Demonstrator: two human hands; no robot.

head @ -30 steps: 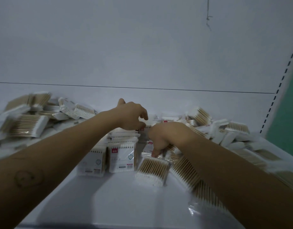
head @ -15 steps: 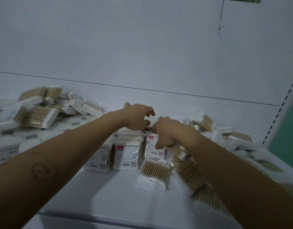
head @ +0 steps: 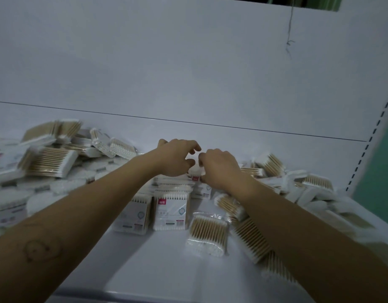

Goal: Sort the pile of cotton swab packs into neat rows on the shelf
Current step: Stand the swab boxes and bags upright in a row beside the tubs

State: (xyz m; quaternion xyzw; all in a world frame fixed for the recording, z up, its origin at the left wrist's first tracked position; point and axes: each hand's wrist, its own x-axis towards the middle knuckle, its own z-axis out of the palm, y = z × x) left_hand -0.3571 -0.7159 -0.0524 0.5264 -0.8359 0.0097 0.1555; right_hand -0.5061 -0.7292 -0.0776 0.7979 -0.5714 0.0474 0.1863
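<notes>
Left hand [head: 175,159]: fingers curled, grip unclear.
Right hand [head: 220,168]: pinches pack [head: 195,171].
Shelf [head: 166,259]: rows [head: 170,212] centre, piles [head: 50,162] either side.

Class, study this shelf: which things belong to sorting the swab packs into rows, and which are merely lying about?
Job in hand:
left hand; right hand; pack between the hands; upright rows; left pile; right pile; flat pack; shelf.

Lying about:
round white packs, seemingly cotton pads; dangling cord on the back panel.
</notes>
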